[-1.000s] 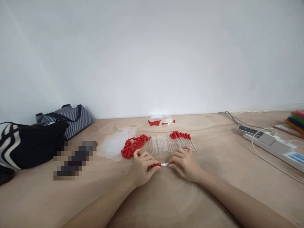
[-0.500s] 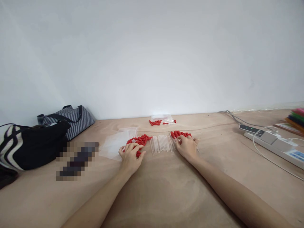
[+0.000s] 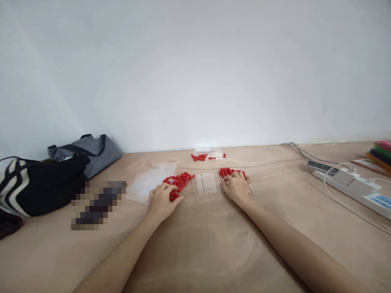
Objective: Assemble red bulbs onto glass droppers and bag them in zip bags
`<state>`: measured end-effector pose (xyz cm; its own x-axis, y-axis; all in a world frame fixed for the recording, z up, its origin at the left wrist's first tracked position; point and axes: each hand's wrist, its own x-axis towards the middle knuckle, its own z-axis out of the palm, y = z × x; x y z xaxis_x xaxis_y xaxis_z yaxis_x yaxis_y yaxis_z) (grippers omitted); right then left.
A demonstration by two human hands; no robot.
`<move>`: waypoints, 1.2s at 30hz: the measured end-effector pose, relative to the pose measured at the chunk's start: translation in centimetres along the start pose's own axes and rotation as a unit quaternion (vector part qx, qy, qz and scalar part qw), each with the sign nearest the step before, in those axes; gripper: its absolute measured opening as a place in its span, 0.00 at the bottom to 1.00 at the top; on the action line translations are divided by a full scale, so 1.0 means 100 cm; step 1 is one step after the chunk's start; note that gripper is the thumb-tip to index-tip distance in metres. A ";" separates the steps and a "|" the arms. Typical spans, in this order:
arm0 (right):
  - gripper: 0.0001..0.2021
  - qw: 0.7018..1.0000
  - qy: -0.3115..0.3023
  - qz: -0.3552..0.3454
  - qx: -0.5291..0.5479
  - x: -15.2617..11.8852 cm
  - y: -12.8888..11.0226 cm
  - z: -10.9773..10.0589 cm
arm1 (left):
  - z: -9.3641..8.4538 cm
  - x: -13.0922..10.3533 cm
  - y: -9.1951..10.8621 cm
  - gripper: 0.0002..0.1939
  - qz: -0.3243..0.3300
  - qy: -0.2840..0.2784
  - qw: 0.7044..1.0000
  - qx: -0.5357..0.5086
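Note:
My left hand point(image 3: 163, 201) is at the near left side of a loose pile of red rubber dropper bulbs point(image 3: 185, 179). Its fingers curve over the pile and the thumb sticks out apart; I see nothing held in it. My right hand point(image 3: 237, 188) rests, fingers spread and bent, on a row of clear tubes capped with red bulbs point(image 3: 226, 171). Its fingertips are partly hidden among them. Between my hands lies a row of bare clear dropper tubes point(image 3: 207, 184), side by side.
Clear plastic bags point(image 3: 146, 183) lie left of the pile. Farther back, a small bag point(image 3: 207, 152) has more red bulbs point(image 3: 199, 157) in front. A striped bag point(image 3: 94, 152) and black bag point(image 3: 58, 187) stand left; a power strip point(image 3: 351, 189) with cables lies right.
My left hand has drawn slightly left and toward me, uncovering more red bulbs. My right hand has flattened from a pinch-like pose onto the capped tubes.

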<state>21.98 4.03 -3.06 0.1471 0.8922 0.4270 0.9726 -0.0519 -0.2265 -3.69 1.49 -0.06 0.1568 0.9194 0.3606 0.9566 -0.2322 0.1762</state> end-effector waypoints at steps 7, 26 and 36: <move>0.15 0.997 -0.047 0.005 -0.062 0.007 -0.008 -0.003 | -0.004 -0.001 -0.001 0.06 0.040 -0.033 0.998 0.027; 0.15 0.999 -0.048 0.013 -0.001 -0.004 0.004 -0.012 | 0.008 0.000 -0.003 0.05 0.126 0.015 0.992 0.010; 0.12 0.954 -0.067 -0.249 0.153 -0.049 0.052 -0.032 | 0.006 -0.014 0.027 0.04 0.188 0.002 0.977 -0.101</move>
<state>26.86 -2.03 -3.47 -0.3633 0.8225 0.4376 0.8149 0.5083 -0.2787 -1.19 -0.21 -0.65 0.4859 0.7560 0.4385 0.7634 -0.6115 0.2082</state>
